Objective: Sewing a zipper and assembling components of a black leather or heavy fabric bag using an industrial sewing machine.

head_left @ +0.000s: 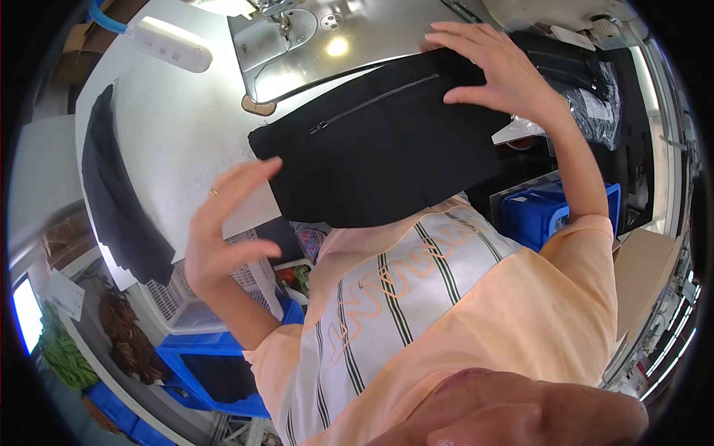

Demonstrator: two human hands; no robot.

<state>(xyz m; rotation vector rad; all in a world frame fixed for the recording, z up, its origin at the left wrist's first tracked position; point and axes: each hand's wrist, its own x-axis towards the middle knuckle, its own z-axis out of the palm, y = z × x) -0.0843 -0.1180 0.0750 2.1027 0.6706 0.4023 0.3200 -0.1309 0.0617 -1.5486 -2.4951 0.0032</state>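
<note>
Black cloth (379, 163) spread below the machine (301, 30) at 12 o'clock, zip (375, 102) upward, presumably for visibility, between your left hand (207, 241) at 8 and right hand (513, 78) at 2, thumbs and fingers apart, grip uncertain.

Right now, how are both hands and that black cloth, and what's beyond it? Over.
Left hand open by left edge of black cloth. Right hand open over its upper right; contact unclear. Zipper showing. Metal machine bed just beyond.
</note>
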